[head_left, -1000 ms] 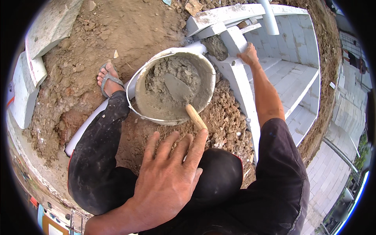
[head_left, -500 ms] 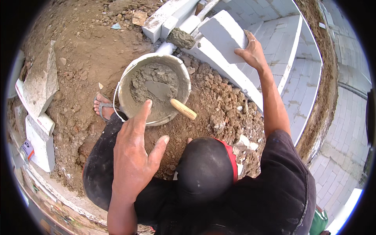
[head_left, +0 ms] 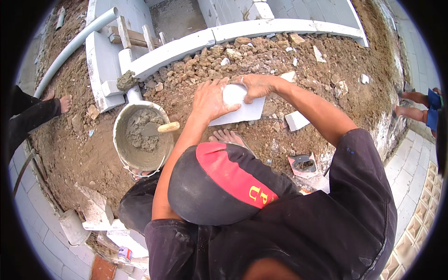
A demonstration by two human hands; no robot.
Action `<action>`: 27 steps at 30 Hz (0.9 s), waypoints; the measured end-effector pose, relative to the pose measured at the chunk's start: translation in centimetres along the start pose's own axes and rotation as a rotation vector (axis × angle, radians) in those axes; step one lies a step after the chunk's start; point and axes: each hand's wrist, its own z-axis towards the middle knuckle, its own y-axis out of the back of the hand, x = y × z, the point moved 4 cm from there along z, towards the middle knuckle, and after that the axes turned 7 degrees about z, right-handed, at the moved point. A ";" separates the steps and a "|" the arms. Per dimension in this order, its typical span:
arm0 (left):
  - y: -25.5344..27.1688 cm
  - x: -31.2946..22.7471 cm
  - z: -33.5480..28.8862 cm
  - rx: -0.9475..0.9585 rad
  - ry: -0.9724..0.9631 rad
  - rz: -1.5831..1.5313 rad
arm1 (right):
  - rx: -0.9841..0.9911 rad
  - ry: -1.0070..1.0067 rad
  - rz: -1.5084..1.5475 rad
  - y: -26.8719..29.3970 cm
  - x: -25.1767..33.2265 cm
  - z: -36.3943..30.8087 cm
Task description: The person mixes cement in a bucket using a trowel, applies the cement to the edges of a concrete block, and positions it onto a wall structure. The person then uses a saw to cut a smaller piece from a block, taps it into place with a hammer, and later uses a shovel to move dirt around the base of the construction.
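Since 0.5 s ago both hands have come off their old spots: left hand [head_left: 211,99] was spread over the knee, right hand [head_left: 255,85] was propped on the white block wall; now both are down on a white block [head_left: 242,111] lying on the loose dirt [head_left: 326,65] in front of the person. Judging by that, work has switched from bracing to handling the block, prob. lifting or seating it.

L to R: far left, another person's bare foot [head_left: 59,103] & dark trouser leg on the soil, next to a grey pipe [head_left: 74,44] running diagonally up. Then the bucket [head_left: 140,140] of grey mortar, trowel [head_left: 158,128] lying in it w/ wood handle pointing right. Above it, white block wall [head_left: 186,44] w/ a blob of mortar on its end.

Centre: the block. Left hand lies over its upper-left part, fingers curled on the top edge; right hand clamps the upper-right corner, thumb side on top. Both gripping the block. Block looks flat, slightly tilted; long axis runs roughly left-right, lower-left to upper-right, broad face up to camera. Person's own toes [head_left: 228,137] just below it.

Right: a smaller white block piece [head_left: 296,120] on the dirt, a red-edged scoop-like tool [head_left: 303,164] nearer the person, white rubble bits scattered. Far right edge, someone else's hand & blue sleeve [head_left: 431,105], well apart.
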 end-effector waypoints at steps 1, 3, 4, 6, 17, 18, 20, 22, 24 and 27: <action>-0.1 -0.2 0.7 0.100 0.035 0.036 | -0.024 0.014 0.047 -0.1 -1.2 -0.3; 0.4 -1.4 1.5 0.267 0.041 0.182 | -0.131 0.067 0.009 -0.5 -2.7 -1.0; 0.0 -2.1 2.3 0.278 0.014 0.193 | -0.156 0.061 0.027 -0.5 -3.5 -1.2; -1.0 -2.1 3.7 0.351 0.015 0.043 | -0.106 -0.011 -0.116 -0.7 -4.4 -0.3; -1.7 0.0 3.7 0.240 0.090 -0.095 | -1.500 -0.352 0.110 -8.3 -8.5 -20.8; -1.3 0.5 3.3 0.199 0.121 -0.086 | -1.492 -0.529 -0.027 -12.0 -9.5 -23.7; -1.2 0.5 2.3 0.166 0.139 -0.107 | -1.199 -0.754 -0.522 -19.1 -9.1 -27.2; -0.8 0.9 1.0 0.062 0.195 -0.242 | -1.145 -0.782 -0.464 -25.3 -7.6 -28.0; -1.5 2.2 -0.3 -0.037 0.169 -0.232 | -1.050 -0.835 -0.551 -29.0 -9.4 -26.2; -2.6 3.3 -3.4 -0.068 0.289 -0.360 | -1.054 -1.104 -0.313 -28.5 -12.0 -24.7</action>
